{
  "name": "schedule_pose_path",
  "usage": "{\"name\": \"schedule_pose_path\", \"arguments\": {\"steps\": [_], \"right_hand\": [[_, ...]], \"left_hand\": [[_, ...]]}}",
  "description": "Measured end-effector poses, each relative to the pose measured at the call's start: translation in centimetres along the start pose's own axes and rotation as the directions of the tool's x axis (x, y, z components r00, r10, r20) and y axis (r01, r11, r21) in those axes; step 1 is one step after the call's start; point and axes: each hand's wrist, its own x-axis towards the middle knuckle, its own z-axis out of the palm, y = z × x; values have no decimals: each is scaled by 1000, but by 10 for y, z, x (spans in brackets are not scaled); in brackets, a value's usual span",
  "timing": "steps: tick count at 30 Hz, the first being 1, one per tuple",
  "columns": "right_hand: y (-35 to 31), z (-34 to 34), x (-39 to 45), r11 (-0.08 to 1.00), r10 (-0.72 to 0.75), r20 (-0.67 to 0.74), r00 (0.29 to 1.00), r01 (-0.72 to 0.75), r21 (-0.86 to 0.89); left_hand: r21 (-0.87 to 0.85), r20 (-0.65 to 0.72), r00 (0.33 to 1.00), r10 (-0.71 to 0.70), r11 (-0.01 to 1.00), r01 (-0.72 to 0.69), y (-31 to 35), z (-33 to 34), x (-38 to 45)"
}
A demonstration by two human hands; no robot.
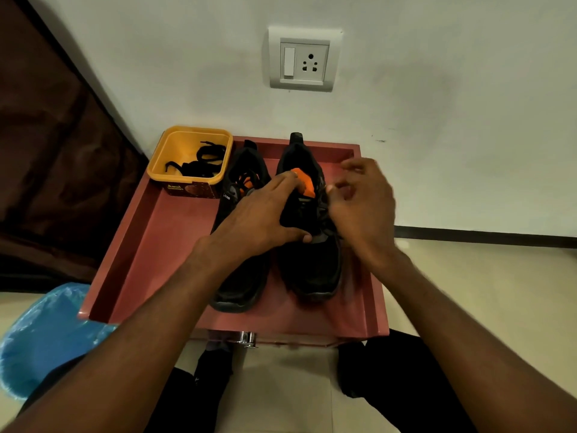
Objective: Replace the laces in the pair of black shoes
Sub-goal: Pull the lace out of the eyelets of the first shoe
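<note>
Right shoe [312, 245] stands on the red tray [140, 245], toe toward me, long axis running away. My left hand [262, 214] presses flat across its tongue. Right hand [362, 207] sits nearer the eyelets, fingers curled; blurred, grip unclear.

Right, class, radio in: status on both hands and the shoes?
Left hand steadying right shoe, fingers straight. Right hand blurred at its lace side, grip unclear. Spare laces in yellow tub. Nothing blocking.

White wall socket [302, 59] above red tray [150, 232]; blue bag [43, 335] lower left.
</note>
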Motion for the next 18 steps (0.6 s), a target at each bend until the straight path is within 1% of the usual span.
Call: {"name": "schedule_pose_path", "arguments": {"steps": [1, 2, 3, 4, 5, 6, 8, 9, 10, 14, 16, 17, 18], "right_hand": [[-1, -7, 1, 990, 120, -112, 987, -110, 90], [-1, -13, 2, 983, 169, -172, 971, -152, 104], [1, -16, 3, 993, 121, -186, 975, -117, 33], [3, -17, 4, 997, 19, -142, 990, -29, -67], [5, -15, 4, 988, -87, -55, 995, 79, -136], [5, -11, 4, 971, -163, 47, 985, 169, -167], [1, -1, -1, 941, -229, 251, 940, 280, -190], [0, 4, -3, 932, -240, 320, 917, 310, -189], [0, 8, -5, 923, -255, 356, 899, 337, -188], [7, 10, -2, 882, -325, 409, 853, 429, -193], [8, 10, -2, 883, -318, 437, 841, 431, -187], [8, 11, -3, 891, -304, 412, 859, 409, -196], [7, 11, -4, 911, -287, 334, 898, 364, -194]], "left_hand": [[2, 3, 1000, -5, 1000, 5, 0, -1, 0], [-2, 8, 1000, -9, 1000, 9, 0, -1, 0], [-6, 13, 1000, -10, 1000, 10, 0, -2, 1], [-8, 15, 1000, -10, 1000, 10, 0, -2, 1], [-9, 13, 1000, -10, 1000, 10, 0, -2, 1], [-10, 7, 1000, -9, 1000, 9, 1, -1, 1], [-13, -7, 1000, 0, 1000, 0, 1, -1, 0], [-26, -13, 1000, 7, 1000, -7, 2, -1, 0], [-46, -19, 1000, 9, 999, -10, 2, -1, -1], [-78, -12, 1000, -16, 997, 15, 5, -3, -2], [-77, 0, 999, -44, 996, 44, 6, -2, -2], [-71, 4, 999, -51, 996, 51, 6, -2, -2], [-62, 7, 999, -54, 997, 54, 7, -2, -2]]}}
